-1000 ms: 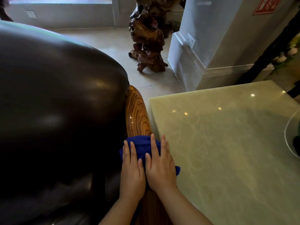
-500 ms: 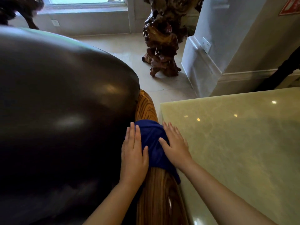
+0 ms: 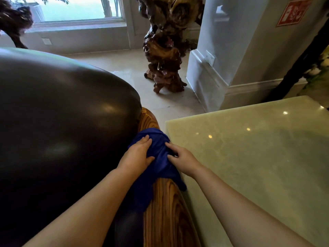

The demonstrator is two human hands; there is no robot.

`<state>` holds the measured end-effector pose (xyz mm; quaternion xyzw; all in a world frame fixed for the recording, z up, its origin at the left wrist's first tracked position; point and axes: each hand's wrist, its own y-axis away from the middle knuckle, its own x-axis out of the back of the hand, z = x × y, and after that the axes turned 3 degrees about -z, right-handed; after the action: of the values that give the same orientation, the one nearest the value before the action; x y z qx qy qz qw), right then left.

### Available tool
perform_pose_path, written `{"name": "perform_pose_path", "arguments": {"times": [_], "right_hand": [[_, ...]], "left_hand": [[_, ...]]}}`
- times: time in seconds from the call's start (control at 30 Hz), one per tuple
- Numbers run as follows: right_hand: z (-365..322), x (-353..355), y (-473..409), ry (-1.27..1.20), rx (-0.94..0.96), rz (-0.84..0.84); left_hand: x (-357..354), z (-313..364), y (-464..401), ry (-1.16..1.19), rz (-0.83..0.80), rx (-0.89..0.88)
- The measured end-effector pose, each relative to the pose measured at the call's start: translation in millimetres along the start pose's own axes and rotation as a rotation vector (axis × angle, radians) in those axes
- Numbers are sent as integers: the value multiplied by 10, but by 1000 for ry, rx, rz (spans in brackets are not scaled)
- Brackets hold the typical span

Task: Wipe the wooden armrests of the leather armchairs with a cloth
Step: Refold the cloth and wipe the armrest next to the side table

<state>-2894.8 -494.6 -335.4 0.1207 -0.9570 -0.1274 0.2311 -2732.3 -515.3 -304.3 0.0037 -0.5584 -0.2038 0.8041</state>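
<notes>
The blue cloth [image 3: 158, 157] lay draped over the wooden armrest [image 3: 165, 211] of the dark leather armchair [image 3: 62, 131], near the far end of the rail where the wood curved down. It covered the top of the rail, and part of it hung down on both sides. A loose corner of it drooped over the edge toward the table. The left hand [image 3: 137, 155] rested flat on the left side of the cloth with its fingers spread and open, pressing the cloth onto the wood right next to the leather. The right hand [image 3: 183, 159] sat on the right side of the cloth with its fingers bent, pinching a fold of the cloth against the rail. The wood had bold brown stripes and looked shiny. The big round leather cushion bulged up just to the left of the rail and touched it. Just beside the armrest on the right stood a pale green stone table [image 3: 258, 157] with small spots of light shining on it. Farther off, on the light floor [image 3: 169, 102], stood a twisted dark wood carving [image 3: 165, 56], next to a white pillar [image 3: 231, 50]. A window [image 3: 71, 9] let light in at the back.
</notes>
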Motion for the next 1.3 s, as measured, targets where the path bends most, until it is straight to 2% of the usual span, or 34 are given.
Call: {"name": "perform_pose_path", "arguments": {"times": [0.1, 0.17, 0.47, 0.63, 0.9, 1.03, 1.17, 1.3], "right_hand": [[20, -50, 23, -229, -16, 67], [20, -40, 20, -280, -17, 89], [21, 8, 71, 63, 4, 131], [-3, 68, 63, -101, -36, 21], [141, -39, 115, -105, 16, 175], [142, -46, 177, 31, 43, 231], [128, -24, 341, 261, 69, 222], [-13, 160, 558, 372, 49, 137]], "left_hand": [[2, 5, 32, 20, 44, 12], [-2, 0, 55, 33, 71, 13], [-2, -15, 236, 76, 90, 24], [23, -30, 257, 113, 101, 5], [-2, -81, 280, 198, 146, -4], [-31, -36, 339, 247, 207, 38], [-117, 74, 540, 189, 239, 58], [-7, 167, 722, 259, 136, 131]]}}
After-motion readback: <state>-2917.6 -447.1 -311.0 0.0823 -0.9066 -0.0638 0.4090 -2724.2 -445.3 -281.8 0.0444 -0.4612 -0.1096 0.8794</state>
